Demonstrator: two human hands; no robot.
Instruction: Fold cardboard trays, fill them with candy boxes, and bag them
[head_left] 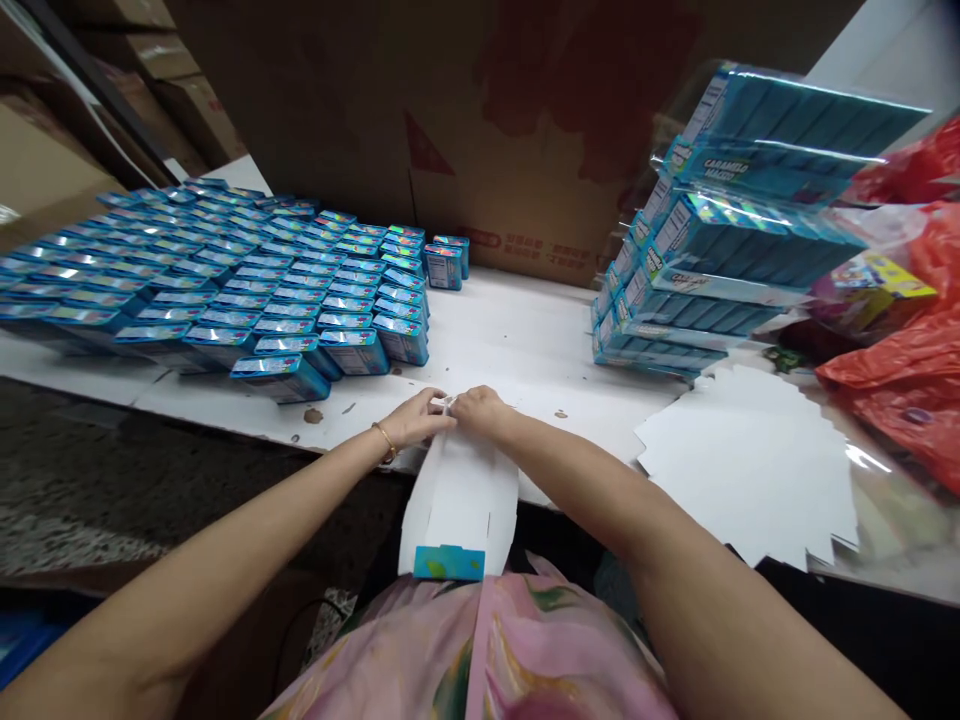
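Blue boxes (225, 290) in rows, far left of desk (517, 340). Left hand (416, 418) curled shut, pinching far end of white carton blank (459, 500). Right hand (480, 410) touching it, pinched on same end. Blank hanging over desk edge toward lap. Probably light, thin, easily creased; best held by edges near folds. Flat white sheets (750, 470) stacked right.

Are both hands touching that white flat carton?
Touching. The head view shows the left hand and right hand meeting on the far end of the white carton, both pressed onto it with no gap.
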